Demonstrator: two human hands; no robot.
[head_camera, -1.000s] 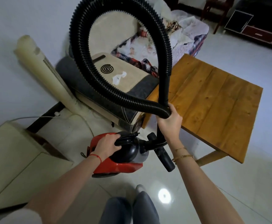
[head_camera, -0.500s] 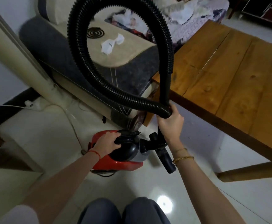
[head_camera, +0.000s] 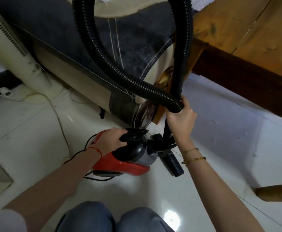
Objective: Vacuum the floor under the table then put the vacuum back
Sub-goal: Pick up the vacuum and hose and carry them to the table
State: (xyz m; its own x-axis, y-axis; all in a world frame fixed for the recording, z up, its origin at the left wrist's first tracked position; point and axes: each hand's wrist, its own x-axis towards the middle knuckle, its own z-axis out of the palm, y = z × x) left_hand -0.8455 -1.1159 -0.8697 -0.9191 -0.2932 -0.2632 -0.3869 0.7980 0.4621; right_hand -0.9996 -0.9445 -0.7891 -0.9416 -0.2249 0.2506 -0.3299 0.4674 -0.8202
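Single head-worn wide-angle view, looking steeply down and forward from close above the floor (head_camera: 220, 148). Knees (head_camera: 113, 218) at bottom edge, vacuum (head_camera: 126, 158) near centre, table (head_camera: 247, 36) top right. No second view, so nothing shared.

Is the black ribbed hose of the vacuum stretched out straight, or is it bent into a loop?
Bent into a loop. The black ribbed hose arches up out of view and returns to the right hand, which grips both runs together.

surface: glossy white tiled floor (head_camera: 220, 148) | on it: red and black canister vacuum (head_camera: 120, 163), thin white cord (head_camera: 60, 118), wooden table leg (head_camera: 277, 192)
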